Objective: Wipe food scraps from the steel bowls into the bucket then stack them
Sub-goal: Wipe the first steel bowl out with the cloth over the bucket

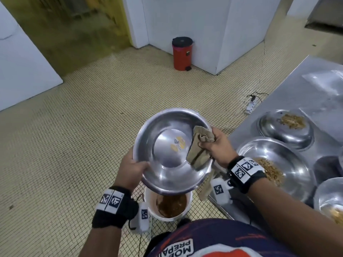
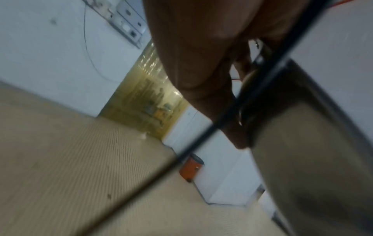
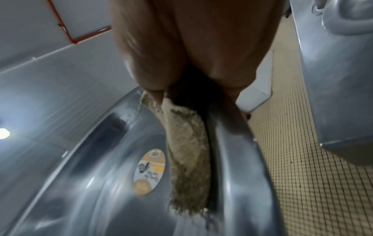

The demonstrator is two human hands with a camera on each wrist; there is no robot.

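Note:
A steel bowl [image 1: 170, 151] with a round sticker inside is tilted toward me above the white bucket [image 1: 168, 204], which holds brown scraps. My left hand [image 1: 132, 168] grips the bowl's left rim. My right hand [image 1: 216, 145] holds a beige cloth [image 1: 199, 147] against the bowl's right inner wall. In the right wrist view the cloth [image 3: 187, 159] hangs down beside the sticker in the bowl [image 3: 101, 183]. In the left wrist view my left hand [image 2: 201, 67] clasps the bowl [image 2: 315, 159] at its rim. Three bowls with food scraps [image 1: 274, 164] [image 1: 286, 127] [image 1: 330, 199] sit on the steel table.
The steel table [image 1: 304, 86] runs along the right, its corner close to the bucket. A plastic bag [image 1: 326, 82] lies at its far end. A red pedal bin [image 1: 181, 53] stands by the white pillar. A power strip [image 1: 250, 106] lies on the tiled floor.

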